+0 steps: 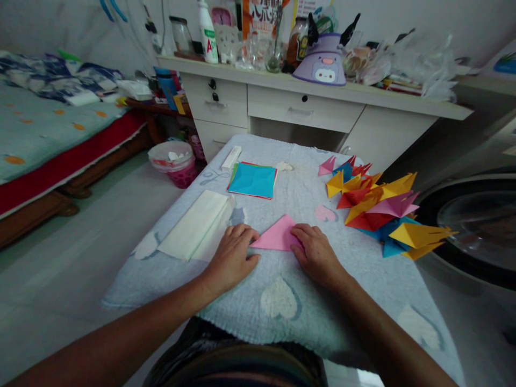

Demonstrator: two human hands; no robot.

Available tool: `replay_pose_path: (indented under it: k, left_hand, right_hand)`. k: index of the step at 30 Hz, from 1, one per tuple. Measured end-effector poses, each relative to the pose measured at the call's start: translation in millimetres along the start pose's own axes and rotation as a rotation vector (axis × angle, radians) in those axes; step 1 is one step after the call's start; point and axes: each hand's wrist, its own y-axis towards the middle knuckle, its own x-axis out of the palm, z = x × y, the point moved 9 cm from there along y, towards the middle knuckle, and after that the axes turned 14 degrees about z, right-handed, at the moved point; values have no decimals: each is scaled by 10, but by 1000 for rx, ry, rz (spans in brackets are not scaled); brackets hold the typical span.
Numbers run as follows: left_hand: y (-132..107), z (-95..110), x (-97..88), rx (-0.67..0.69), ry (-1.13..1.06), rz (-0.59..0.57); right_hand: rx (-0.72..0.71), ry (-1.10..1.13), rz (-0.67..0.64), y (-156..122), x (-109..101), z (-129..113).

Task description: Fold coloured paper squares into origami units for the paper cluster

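Note:
A pink paper folded into a triangle [278, 234] lies on the light blue towel-covered table [282, 301]. My left hand [233, 255] presses down on the triangle's left corner with its fingers curled together. My right hand [316, 253] rests on its right corner, fingers bent and pressed onto the paper. A stack of square coloured sheets [252, 180], blue on top, lies farther back. To the right sits a pile of folded paper pieces [379, 209] in yellow, red, pink and blue.
A folded white plastic sheet [197, 226] lies left of my hands, a small white box [231, 158] behind it. A white desk with drawers [302, 107] stands beyond, crowded with bottles and jars. A bed [48, 134] is at the left, a pink bin [173, 161] on the floor.

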Motion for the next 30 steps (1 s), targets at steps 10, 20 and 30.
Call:
replay_pose_path:
  k: [10,20,30]
  left_hand:
    - [77,50,-70,-37,-124,90]
    - [57,-63,69,-154,-242,23]
    - [67,-59,89,-190,-242,30]
  right_hand:
    - [13,-29,-7,-2,-3,-26]
    - [12,-36,5,-17,13,-20]
    - [20,-30,7,-11,-3,-20]
